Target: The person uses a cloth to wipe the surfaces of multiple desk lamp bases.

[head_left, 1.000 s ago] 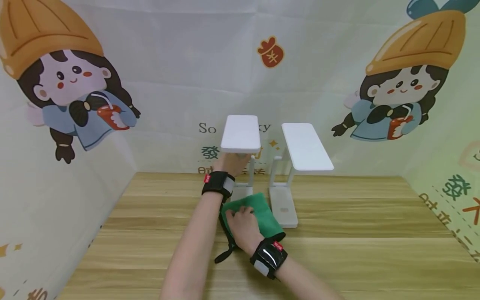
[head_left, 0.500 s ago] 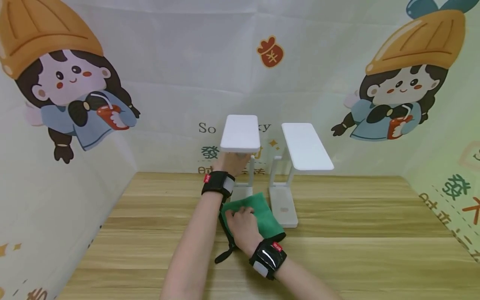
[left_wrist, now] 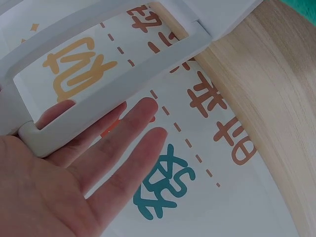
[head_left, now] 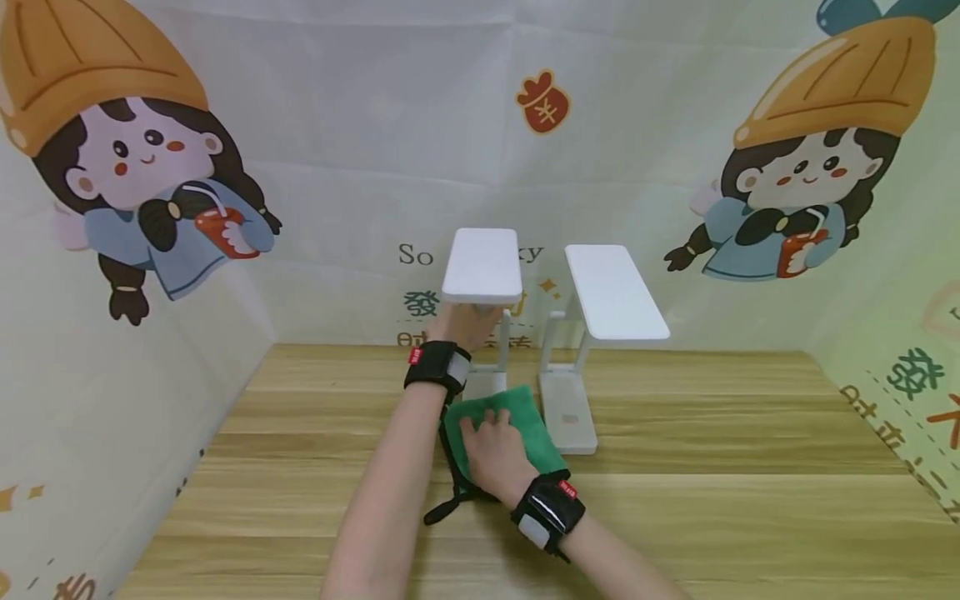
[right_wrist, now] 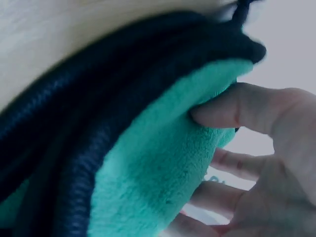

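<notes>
Two white phone stands stand side by side at the back of the table. My left hand (head_left: 463,327) is under the tilted top plate of the left phone stand (head_left: 483,265) and holds its upper frame. In the left wrist view, several fingers (left_wrist: 126,160) extend behind the frame; the thumb is hidden. My right hand (head_left: 498,454) grips a green cleaning cloth (head_left: 536,429) with black edging and a loop. The cloth lies over the front of the left stand's base. Seen from the right wrist, the thumb (right_wrist: 222,111) presses into the cloth's fleecy face, with fingers on its other side.
The right phone stand (head_left: 615,292) is close to the cloth, its flat base (head_left: 567,417) just right of it. A wood-grain table (head_left: 697,500) runs back to a printed backdrop (head_left: 360,125), which also rises at both sides.
My right hand and wrist have shifted slightly to the right, and the cloth's black loop has moved a little left. The left hand and both stands have kept their places.
</notes>
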Tool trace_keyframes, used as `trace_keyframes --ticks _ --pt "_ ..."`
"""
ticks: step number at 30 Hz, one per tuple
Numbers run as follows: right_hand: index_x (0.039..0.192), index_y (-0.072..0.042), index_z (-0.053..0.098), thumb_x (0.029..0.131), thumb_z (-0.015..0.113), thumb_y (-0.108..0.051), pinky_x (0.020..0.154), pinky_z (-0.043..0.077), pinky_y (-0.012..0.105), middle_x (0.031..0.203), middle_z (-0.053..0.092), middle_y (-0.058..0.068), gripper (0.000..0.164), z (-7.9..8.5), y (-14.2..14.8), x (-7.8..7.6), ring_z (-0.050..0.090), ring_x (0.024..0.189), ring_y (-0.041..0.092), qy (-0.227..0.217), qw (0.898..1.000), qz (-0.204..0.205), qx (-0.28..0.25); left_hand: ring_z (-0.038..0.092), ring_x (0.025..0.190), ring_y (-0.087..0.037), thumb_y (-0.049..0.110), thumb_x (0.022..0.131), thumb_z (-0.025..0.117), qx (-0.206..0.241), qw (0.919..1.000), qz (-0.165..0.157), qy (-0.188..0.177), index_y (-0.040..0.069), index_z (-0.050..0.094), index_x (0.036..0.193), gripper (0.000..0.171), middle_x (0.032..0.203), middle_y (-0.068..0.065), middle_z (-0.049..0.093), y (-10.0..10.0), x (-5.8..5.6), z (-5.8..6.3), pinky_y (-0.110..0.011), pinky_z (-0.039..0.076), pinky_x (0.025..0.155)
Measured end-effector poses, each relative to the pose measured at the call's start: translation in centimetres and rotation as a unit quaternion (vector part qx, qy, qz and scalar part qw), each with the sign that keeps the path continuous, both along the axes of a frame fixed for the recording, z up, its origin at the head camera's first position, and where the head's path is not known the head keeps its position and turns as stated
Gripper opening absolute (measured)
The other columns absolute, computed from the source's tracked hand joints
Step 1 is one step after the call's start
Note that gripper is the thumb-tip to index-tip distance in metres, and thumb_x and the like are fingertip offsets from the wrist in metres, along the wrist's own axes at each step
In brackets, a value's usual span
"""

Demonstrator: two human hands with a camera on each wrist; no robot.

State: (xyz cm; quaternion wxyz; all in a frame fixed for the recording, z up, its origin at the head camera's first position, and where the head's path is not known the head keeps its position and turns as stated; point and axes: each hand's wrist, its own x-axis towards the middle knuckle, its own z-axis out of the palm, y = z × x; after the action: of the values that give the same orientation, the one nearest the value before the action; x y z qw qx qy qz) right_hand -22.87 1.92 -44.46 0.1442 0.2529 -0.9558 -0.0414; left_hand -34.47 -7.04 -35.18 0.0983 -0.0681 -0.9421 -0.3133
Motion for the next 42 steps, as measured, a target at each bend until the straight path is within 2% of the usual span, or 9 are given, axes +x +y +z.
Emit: trace_keyframes --ticks 5,10,17,21,25,29,35,38,42 --pt "0.126 -0.009 0.060 0.092 0.058 -0.028 0.071 0.053 0.039 0.121 0.058 0.024 0.039 0.2 0.1 -1.8 0.054 0.103 0.038 -0.056 0.998 -0.013 -0.024 0.050 0.050 -0.018 0.043 0.096 0.051 0.006 1.0000 0.000 0.008 0.009 0.042 0.137 0.054 0.093 -0.016 0.068 -0.1 -0.1 0.0 -0.029 0.036 0.043" --pt "0.130 -0.013 0.057 0.096 0.052 -0.025 0.068 0.053 0.039 0.127 0.054 0.023 0.037 0.5 0.1 -3.7 0.051 0.111 0.039 -0.074 0.997 -0.023 -0.032 0.044 0.045 -0.016 0.043 0.096 0.052 0.003 0.9999 0.001 0.009 0.009 0.042 0.135 0.053 0.078 -0.013 0.065 0.0 -0.1 0.0 -0.028 0.033 0.041" --pt "0.129 -0.010 0.059 0.095 0.053 -0.027 0.060 0.054 0.035 0.120 0.057 0.024 0.038 0.6 0.0 -1.8 0.054 0.101 0.036 -0.062 0.998 -0.023 0.006 0.039 0.039 -0.014 0.046 0.096 0.048 -0.019 0.9998 -0.001 0.002 0.006 0.046 0.128 0.051 0.052 -0.003 0.049 -0.3 -0.1 -0.2 -0.027 0.029 0.038" --pt "0.125 -0.010 0.061 0.092 0.056 -0.029 0.059 0.053 0.036 0.113 0.059 0.023 0.038 0.9 -0.1 -0.9 0.055 0.094 0.033 -0.054 0.998 -0.027 -0.004 0.042 0.041 -0.015 0.044 0.097 0.049 -0.017 0.9997 -0.009 0.012 0.006 0.041 0.135 0.055 0.067 -0.010 0.062 -0.4 -0.2 -0.1 -0.027 0.031 0.039" --pt "0.127 -0.009 0.060 0.094 0.053 -0.028 0.062 0.053 0.038 0.120 0.056 0.026 0.038 1.1 0.0 -2.3 0.055 0.097 0.037 -0.077 0.996 -0.041 -0.025 0.048 0.046 -0.018 0.043 0.097 0.050 -0.006 0.9999 -0.009 0.008 0.009 0.041 0.136 0.053 0.088 -0.016 0.069 -0.3 -0.2 -0.1 -0.029 0.033 0.041" --pt "0.127 -0.007 0.060 0.095 0.053 -0.026 0.061 0.053 0.038 0.123 0.055 0.029 0.037 0.8 0.2 -3.3 0.055 0.095 0.040 -0.072 0.995 -0.052 -0.052 0.049 0.051 -0.017 0.044 0.096 0.050 0.002 0.9999 -0.007 -0.009 0.009 0.047 0.132 0.050 0.085 -0.013 0.068 0.1 -0.2 -0.1 -0.029 0.034 0.045" --pt "0.112 0.000 0.065 0.089 0.064 -0.021 0.052 0.052 0.042 0.098 0.060 0.034 0.031 0.1 0.3 -2.6 0.058 0.075 0.045 -0.041 0.984 -0.066 -0.160 0.039 0.040 -0.014 0.043 0.097 0.049 -0.007 0.9998 -0.011 -0.014 0.006 0.048 0.128 0.048 0.054 -0.005 0.050 -0.1 -0.1 0.1 -0.027 0.029 0.039" --pt "0.102 0.000 0.065 0.085 0.067 -0.018 0.049 0.049 0.042 0.074 0.059 0.025 0.025 0.1 0.6 -2.9 0.057 0.064 0.039 -0.046 0.973 -0.078 -0.210 0.040 0.041 -0.014 0.042 0.097 0.050 0.000 0.9999 -0.013 -0.005 0.007 0.046 0.130 0.048 0.060 -0.007 0.057 -0.2 0.0 0.1 -0.027 0.030 0.040" --pt "0.100 -0.002 0.066 0.084 0.069 -0.020 0.049 0.048 0.039 0.067 0.060 0.014 0.024 0.5 1.5 -4.0 0.059 0.058 0.031 -0.073 0.970 -0.061 -0.223 0.044 0.046 -0.016 0.042 0.097 0.049 0.009 0.9998 -0.019 -0.006 0.008 0.044 0.133 0.049 0.081 -0.014 0.067 -0.3 0.0 0.1 -0.027 0.033 0.042"
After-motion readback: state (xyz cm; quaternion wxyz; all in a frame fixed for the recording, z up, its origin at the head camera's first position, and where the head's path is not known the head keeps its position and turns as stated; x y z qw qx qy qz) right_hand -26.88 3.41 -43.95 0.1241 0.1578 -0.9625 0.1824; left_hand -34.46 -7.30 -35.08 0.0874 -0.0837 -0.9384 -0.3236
